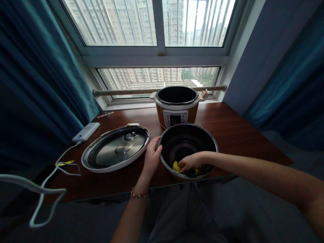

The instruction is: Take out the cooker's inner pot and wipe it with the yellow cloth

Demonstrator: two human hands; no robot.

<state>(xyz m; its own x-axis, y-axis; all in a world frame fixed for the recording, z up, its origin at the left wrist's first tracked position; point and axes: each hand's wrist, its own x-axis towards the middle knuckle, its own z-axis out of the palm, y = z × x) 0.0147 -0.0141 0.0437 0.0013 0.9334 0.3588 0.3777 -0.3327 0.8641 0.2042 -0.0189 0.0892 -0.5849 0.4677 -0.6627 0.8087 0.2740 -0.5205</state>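
Observation:
A dark inner pot (188, 135) with a speckled rim stands at the table's front edge. My left hand (153, 153) grips its left side, thumb at the rim and fingers along the outer wall. Inside the pot, my right hand (189, 162) is closed on a yellow cloth (176, 166), pressed against the near inner wall. Part of the cloth is hidden under the fingers. Right behind the pot stands the electric pressure cooker body (162, 113), its top uncovered and its control panel facing me. To the left lies the cooker's lid (118, 148), with its metal inner side up.
A white power bank (87, 131) with a white cable (48, 179) sits on the wooden table (235, 135) at the left. The table's near edge is just in front of me. A window (159, 54) and a horizontal rail (126, 91) are behind; blue curtains hang on both sides.

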